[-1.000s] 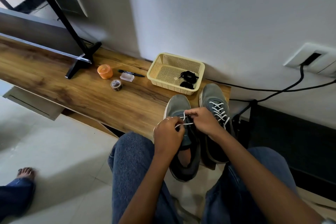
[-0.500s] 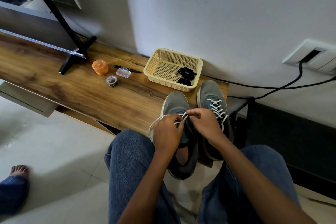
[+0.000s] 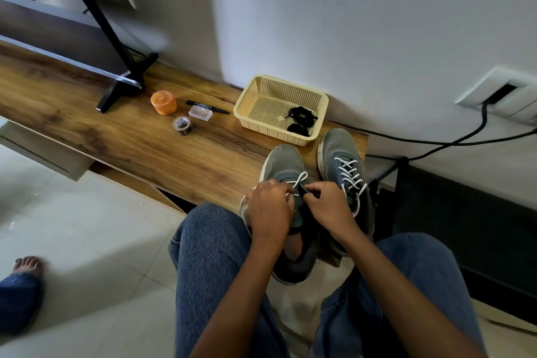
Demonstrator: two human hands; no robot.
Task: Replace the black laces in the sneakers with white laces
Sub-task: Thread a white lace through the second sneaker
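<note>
Two grey sneakers rest on the edge of a wooden bench (image 3: 145,139). The right sneaker (image 3: 340,151) carries a finished crisscross of white lace. The left sneaker (image 3: 283,163) lies under my hands, its heel hanging off the bench. A white lace (image 3: 299,182) loops over its tongue. My left hand (image 3: 268,206) pinches one part of this lace, and my right hand (image 3: 328,206) pinches another part beside it. The eyelets are hidden by my fingers. Black laces (image 3: 300,119) lie coiled in a cream plastic basket (image 3: 250,99) behind the shoes.
On the bench stand an orange pot (image 3: 163,102), a tape roll (image 3: 182,126), a small clear box (image 3: 200,113), a black marker (image 3: 206,103) and a black stand foot (image 3: 122,87). Black cables (image 3: 436,144) run along the wall at right. Another person's bare foot (image 3: 27,264) is on the floor at left.
A loop of white lace now stands above the left sneaker's tongue. Both hands have stayed on the lace, shifting slightly. The slack at the left of my left hand has shortened.
</note>
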